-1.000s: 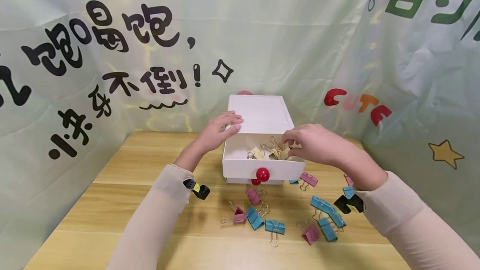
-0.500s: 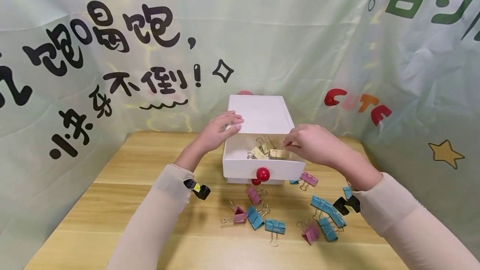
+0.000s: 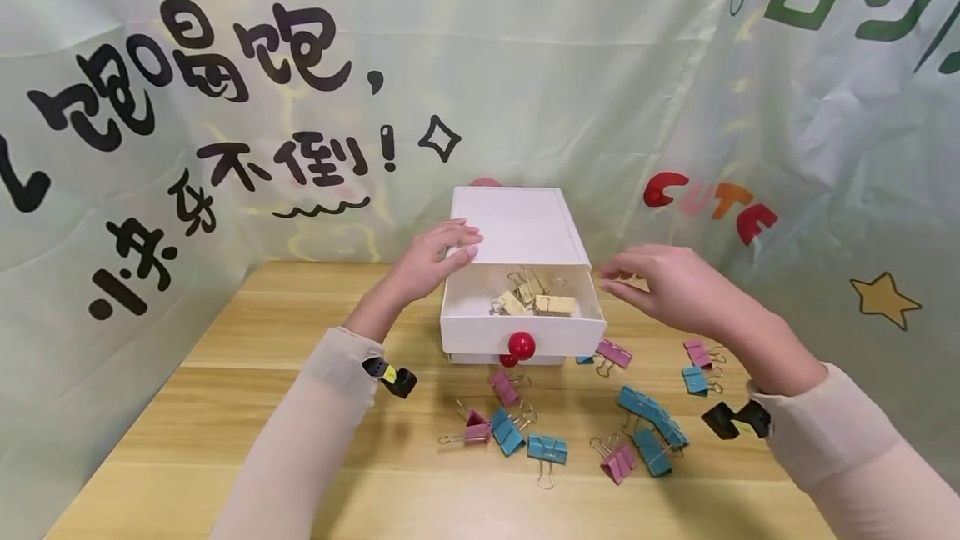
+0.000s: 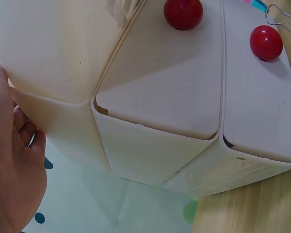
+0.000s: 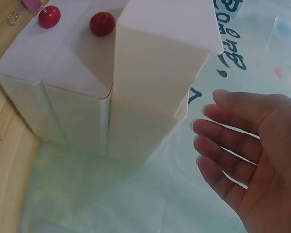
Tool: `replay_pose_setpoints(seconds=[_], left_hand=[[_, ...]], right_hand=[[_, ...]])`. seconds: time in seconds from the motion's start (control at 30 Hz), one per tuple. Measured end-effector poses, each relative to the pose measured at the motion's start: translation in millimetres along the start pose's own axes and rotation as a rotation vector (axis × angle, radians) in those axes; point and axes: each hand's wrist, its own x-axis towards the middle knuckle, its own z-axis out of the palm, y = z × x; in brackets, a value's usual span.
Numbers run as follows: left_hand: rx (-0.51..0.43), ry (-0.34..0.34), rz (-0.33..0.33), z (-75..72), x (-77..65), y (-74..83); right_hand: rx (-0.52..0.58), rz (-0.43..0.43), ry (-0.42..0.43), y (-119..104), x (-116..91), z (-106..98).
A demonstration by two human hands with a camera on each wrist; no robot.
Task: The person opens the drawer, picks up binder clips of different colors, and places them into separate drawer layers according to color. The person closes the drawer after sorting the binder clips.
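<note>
A white drawer box stands at the back of the table, its top drawer pulled out by a red round knob. Several yellow binder clips lie inside that drawer. My left hand rests at the box's upper left edge, fingers over the top; the left wrist view shows the hand against the box's side. Just right of the drawer, my right hand hangs in the air with fingers loosely bent. Nothing is in its grasp in the right wrist view, where the palm shows bare.
Pink and blue binder clips lie scattered on the wooden table in front: a blue clip, a pink clip, and others toward the right near a pink clip. A printed cloth hangs behind and on both sides.
My right hand has come out of the drawer and moved right. A yellow binder clip it was at now lies in the drawer's right part. The left hand stays on the box.
</note>
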Motion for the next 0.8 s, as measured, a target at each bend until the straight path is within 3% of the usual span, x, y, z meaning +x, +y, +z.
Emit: replay_pose_setpoints(seconds=[0.6,0.8], left_hand=[[0.008,-0.005,0.002,-0.1,1.2,-1.2],[0.007,-0.005,0.001,-0.1,1.4,-1.2]], right_hand=[[0.054,0.048,0.027,17,-47,5],[0.076,-0.027,0.102,14,-57,15]])
